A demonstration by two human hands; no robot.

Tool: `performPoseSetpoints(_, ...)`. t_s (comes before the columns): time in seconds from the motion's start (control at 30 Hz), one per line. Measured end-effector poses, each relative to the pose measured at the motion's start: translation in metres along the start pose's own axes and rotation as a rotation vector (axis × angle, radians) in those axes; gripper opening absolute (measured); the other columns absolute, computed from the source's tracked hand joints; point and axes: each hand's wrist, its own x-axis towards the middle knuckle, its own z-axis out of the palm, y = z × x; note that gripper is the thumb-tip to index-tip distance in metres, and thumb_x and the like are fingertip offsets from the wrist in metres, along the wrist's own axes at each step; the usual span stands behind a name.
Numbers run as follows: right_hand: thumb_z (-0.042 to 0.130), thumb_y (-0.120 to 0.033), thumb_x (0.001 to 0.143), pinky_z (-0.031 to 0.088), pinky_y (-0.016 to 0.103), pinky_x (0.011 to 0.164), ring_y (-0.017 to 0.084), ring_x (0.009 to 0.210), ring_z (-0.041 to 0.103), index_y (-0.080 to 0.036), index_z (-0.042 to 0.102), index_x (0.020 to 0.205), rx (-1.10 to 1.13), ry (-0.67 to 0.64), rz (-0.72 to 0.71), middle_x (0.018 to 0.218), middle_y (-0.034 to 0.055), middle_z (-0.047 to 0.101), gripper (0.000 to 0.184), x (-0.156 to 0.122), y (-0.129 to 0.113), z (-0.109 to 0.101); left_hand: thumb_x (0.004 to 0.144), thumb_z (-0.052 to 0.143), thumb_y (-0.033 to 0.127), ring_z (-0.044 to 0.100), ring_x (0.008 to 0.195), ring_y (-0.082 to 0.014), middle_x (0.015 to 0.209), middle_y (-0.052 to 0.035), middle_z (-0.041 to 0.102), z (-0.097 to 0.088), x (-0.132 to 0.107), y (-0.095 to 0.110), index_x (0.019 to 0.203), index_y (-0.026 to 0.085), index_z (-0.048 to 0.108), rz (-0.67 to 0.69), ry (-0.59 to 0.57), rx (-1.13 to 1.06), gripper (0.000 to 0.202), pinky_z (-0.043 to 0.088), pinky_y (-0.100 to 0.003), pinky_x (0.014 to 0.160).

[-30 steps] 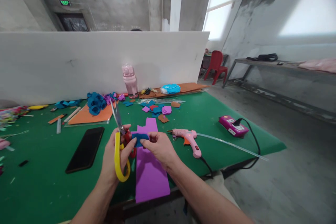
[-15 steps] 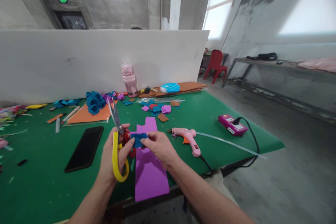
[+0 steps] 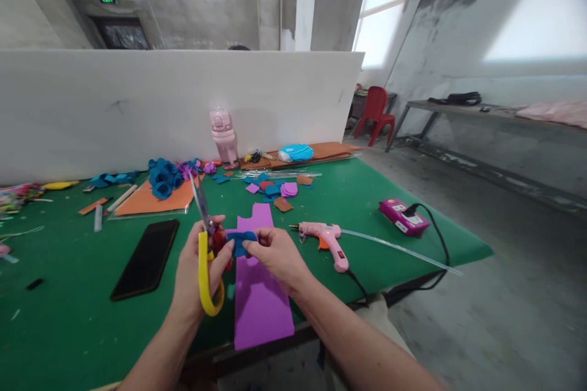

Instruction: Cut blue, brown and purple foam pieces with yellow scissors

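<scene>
My left hand is closed around the yellow and red handles of a pair of scissors, whose blades point up and away from me. My right hand pinches a small blue foam piece right beside the scissor handles. Both hands hover above a purple foam sheet that lies on the green table and overhangs its near edge.
A black phone lies left of my hands. A pink glue gun with a long glue stick lies to the right, beside a pink power strip. Foam scraps, blue foam flowers, an orange sheet and a pink bottle sit by the white partition.
Both hands keep their grip and stay close together; the blue piece has been turned slightly between the fingers. The view has shifted a little.
</scene>
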Motion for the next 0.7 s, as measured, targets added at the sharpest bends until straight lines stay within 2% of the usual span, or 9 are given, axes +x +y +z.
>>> performPoseSetpoints(0.2,0.058,-0.026,0.066,0.023,0.021,0.047,0.006,0.048,0.033,-0.015,0.057,0.061,0.047,-0.042,0.012,0.051,-0.0062,0.046,0.012,-0.0002,-0.0006,-0.0008,0.072,0.067,0.031,0.049,0.063,-0.0105,0.073,0.0043,0.049,-0.0023,0.0027,-0.0064,0.11,0.024,0.051,0.0,0.003,-0.046,0.042,0.048,-0.018,0.049)
performPoseSetpoints(0.4,0.059,-0.025,0.064,0.029,0.022,0.051,0.008,0.05,0.041,-0.015,0.06,0.063,0.104,-0.034,0.073,0.053,-0.0047,0.052,0.01,-0.002,-0.0053,0.0006,0.071,0.067,0.031,0.048,0.059,-0.01,0.071,0.0054,0.048,-0.0016,0.0016,-0.0038,0.109,0.025,0.051,0.007,0.01,-0.034,0.041,0.047,-0.018,0.048)
performPoseSetpoints(0.57,0.073,-0.032,0.057,0.034,0.022,0.055,0.008,0.055,0.046,-0.017,0.058,0.066,0.267,-0.016,0.06,0.059,-0.0051,0.054,0.023,-0.0034,-0.0038,0.0045,0.072,0.066,0.03,0.047,0.054,-0.0083,0.07,0.0065,0.046,0.0001,-0.0007,0.0004,0.11,0.026,0.051,-0.003,-0.014,-0.032,0.041,0.046,-0.017,0.046)
performPoseSetpoints(0.7,0.075,-0.035,0.056,0.034,0.022,0.053,0.009,0.054,0.045,-0.017,0.059,0.064,0.262,0.053,0.028,0.056,-0.0049,0.052,0.026,-0.0027,-0.0017,0.0035,0.071,0.067,0.031,0.049,0.055,-0.0083,0.074,0.0052,0.049,0.0012,-0.0006,-0.001,0.109,0.025,0.05,-0.017,-0.025,-0.067,0.041,0.045,-0.018,0.047)
